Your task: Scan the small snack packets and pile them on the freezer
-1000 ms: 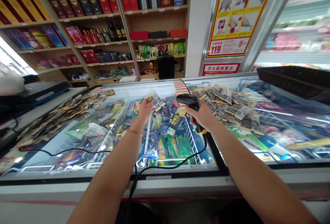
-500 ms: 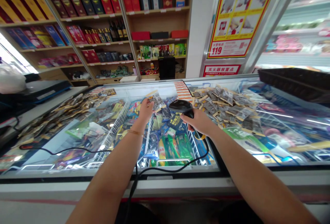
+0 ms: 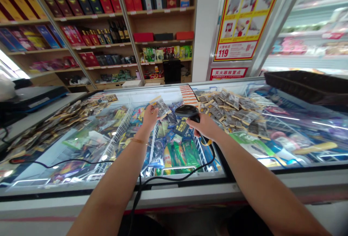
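My left hand (image 3: 150,116) pinches the lower left edge of a small clear-and-tan snack packet (image 3: 162,107), held up over the glass of the freezer. In my right hand (image 3: 204,125) is a black barcode scanner (image 3: 187,110), its head turned left toward the packet and a little apart from it. The scanner's black cable (image 3: 187,178) hangs below my right hand and loops across the freezer's front edge. To the right, similar packets (image 3: 231,107) lie in a loose pile on the glass. Another long heap of packets (image 3: 54,127) spreads along the left side.
Under the glass, white wire baskets (image 3: 118,129) divide bagged frozen goods (image 3: 179,156). A dark tray (image 3: 307,85) rests at the right rear of the freezer (image 3: 81,199). Shelves (image 3: 160,11) of boxes and bottles stand behind, beside a red and yellow poster (image 3: 241,18).
The whole view has shifted slightly, so the scene sits a little further left. Both hands keep nearly the same pose, with the packet and scanner still held close together.
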`<state>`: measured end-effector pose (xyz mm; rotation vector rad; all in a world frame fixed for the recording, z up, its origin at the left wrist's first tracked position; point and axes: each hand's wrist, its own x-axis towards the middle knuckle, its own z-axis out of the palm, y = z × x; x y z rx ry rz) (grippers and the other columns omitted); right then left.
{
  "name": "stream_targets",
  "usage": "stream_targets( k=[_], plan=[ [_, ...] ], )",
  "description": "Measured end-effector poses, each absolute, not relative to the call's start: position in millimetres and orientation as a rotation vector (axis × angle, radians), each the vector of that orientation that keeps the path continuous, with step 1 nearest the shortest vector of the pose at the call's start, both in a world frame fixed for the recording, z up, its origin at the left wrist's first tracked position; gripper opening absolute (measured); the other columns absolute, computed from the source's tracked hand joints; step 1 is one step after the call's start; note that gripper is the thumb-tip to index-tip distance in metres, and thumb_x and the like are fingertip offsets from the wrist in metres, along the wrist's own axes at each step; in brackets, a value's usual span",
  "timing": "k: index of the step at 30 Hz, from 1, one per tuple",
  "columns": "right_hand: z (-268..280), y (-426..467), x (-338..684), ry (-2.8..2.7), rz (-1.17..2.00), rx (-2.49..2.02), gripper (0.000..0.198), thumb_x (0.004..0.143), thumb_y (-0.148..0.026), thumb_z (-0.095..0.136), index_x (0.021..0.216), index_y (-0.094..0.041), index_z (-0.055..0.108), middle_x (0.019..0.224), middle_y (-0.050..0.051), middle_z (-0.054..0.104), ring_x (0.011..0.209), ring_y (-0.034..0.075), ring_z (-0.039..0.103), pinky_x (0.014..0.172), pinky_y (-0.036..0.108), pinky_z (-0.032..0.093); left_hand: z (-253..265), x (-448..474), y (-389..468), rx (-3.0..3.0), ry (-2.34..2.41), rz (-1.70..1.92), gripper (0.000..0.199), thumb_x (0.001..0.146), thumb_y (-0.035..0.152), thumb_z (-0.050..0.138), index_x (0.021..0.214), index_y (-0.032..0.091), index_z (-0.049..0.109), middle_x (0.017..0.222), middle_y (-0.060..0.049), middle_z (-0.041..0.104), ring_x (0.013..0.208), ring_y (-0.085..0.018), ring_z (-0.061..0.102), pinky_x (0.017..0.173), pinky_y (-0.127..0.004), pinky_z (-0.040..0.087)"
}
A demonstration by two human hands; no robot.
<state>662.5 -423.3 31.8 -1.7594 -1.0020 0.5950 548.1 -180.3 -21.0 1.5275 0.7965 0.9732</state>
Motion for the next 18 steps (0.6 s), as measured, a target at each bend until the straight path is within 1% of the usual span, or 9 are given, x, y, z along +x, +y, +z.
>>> stream_targets(
  k=[3,5,8,11,13,18],
  plan=[
    [32,-423,675,-0.939,0.638,-1.670,0.023,0.085,-0.031,0.069,0.071,-0.018,0.056,0.053,0.000,0.063,0.035,0.011,0.055,0.038,0.021,0.042,-20,552,-184,1.430,0.789,0.938,0.023,0.074,0.023,0.065,0.095,0.019,0.059,0.090,-0.004,0.068,0.084,-0.018,0.068,0.074,-0.037,0.062],
    [36,-427,687,-0.871,0.647,-1.620,0.023,0.085,-0.031,0.070,0.072,-0.018,0.057,0.054,0.000,0.063,0.035,0.011,0.055,0.036,0.021,0.042,-17,557,-189,1.379,0.748,0.901,0.028,0.069,0.021,0.070,0.094,0.019,0.059,0.089,-0.004,0.069,0.085,-0.019,0.070,0.079,-0.042,0.062],
    [46,-445,712,-0.773,0.591,-1.604,0.025,0.083,-0.031,0.073,0.071,-0.018,0.057,0.056,0.001,0.063,0.035,0.012,0.055,0.035,0.022,0.043,-7,570,-202,1.376,0.679,0.823,0.033,0.063,0.021,0.077,0.092,0.018,0.061,0.087,-0.003,0.069,0.084,-0.020,0.070,0.082,-0.045,0.062],
    [55,-475,744,-0.658,0.495,-1.629,0.025,0.083,-0.031,0.075,0.071,-0.017,0.058,0.057,0.002,0.065,0.036,0.011,0.055,0.034,0.022,0.044,7,593,-220,1.407,0.658,0.731,0.033,0.064,0.022,0.080,0.093,0.017,0.063,0.084,-0.003,0.068,0.079,-0.019,0.070,0.080,-0.044,0.062],
    [60,-498,765,-0.561,0.432,-1.639,0.024,0.083,-0.030,0.075,0.072,-0.016,0.059,0.057,0.002,0.065,0.037,0.012,0.055,0.035,0.022,0.045,18,613,-235,1.416,0.625,0.685,0.035,0.066,0.021,0.080,0.097,0.017,0.064,0.086,-0.004,0.068,0.077,-0.018,0.070,0.078,-0.042,0.062],
    [69,-548,800,-0.387,0.337,-1.695,0.018,0.084,-0.025,0.072,0.076,-0.016,0.059,0.052,0.002,0.063,0.034,0.012,0.054,0.034,0.022,0.044,39,672,-275,1.531,0.587,0.610,0.032,0.072,0.017,0.077,0.101,0.017,0.062,0.086,-0.002,0.067,0.076,-0.015,0.069,0.076,-0.034,0.060]
  ],
)
